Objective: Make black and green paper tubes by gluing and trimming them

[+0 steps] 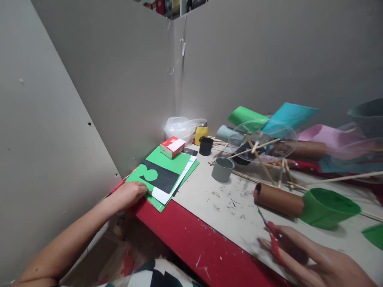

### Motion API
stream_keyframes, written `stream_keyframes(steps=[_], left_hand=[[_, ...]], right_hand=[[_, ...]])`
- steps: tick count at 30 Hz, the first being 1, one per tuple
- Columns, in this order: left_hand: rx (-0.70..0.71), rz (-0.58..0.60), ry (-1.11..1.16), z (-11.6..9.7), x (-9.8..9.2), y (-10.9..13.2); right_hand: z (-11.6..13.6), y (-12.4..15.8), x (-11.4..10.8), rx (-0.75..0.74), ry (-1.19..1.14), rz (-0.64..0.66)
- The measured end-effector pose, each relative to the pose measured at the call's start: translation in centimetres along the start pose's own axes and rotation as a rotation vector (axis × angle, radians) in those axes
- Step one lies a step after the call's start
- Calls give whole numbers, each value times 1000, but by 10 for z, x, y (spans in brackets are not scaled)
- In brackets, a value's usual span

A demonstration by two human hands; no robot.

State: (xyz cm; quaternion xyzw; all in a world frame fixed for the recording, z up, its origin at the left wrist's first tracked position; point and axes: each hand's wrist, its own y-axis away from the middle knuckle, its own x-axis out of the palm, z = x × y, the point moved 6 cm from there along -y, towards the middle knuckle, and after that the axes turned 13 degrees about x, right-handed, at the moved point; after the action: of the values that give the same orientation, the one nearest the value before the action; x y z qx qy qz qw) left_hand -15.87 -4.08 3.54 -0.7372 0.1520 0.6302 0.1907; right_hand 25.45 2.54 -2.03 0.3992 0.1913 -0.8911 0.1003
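Observation:
A pair of scissors with red handles (pixel 273 241) is held in my right hand (pixel 311 255), low at the right, with the blades pointing up and left. The blade tips are close to the open end of a brown paper tube (pixel 281 199). My left hand (pixel 134 193), its fingers curled together, rests at the left edge of a stack of green paper (pixel 161 157). Anything between those fingers is hidden. Beside the fingertips lies a black sheet (pixel 164 178) with rounded cut-outs, on top of green and white sheets.
A red and white box (pixel 172 146) sits on the stack. Beyond are a plastic bag (pixel 179 129), a yellow bottle (pixel 201 133), a black ring (pixel 206 146), and a grey ring (pixel 223 169). Wooden sticks (pixel 263 163) and a green paper ring (pixel 329 209) occupy the right. Grey panels enclose the table.

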Motion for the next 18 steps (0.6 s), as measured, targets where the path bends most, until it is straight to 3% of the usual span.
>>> stream_keyframes(steps=[5, 10, 13, 18], left_hand=[[-97, -152, -41, 14, -14, 8], [-184, -318, -40, 31, -34, 9], [-132, -261, 33, 28, -36, 0], [-60, -150, 71, 18, -23, -27]], right_hand=[[12, -3, -4, -35, 14, -2], [8, -2, -2, -71, 46, -15], [12, -2, -4, -101, 52, -31], [29, -3, -11, -167, 33, -71]])
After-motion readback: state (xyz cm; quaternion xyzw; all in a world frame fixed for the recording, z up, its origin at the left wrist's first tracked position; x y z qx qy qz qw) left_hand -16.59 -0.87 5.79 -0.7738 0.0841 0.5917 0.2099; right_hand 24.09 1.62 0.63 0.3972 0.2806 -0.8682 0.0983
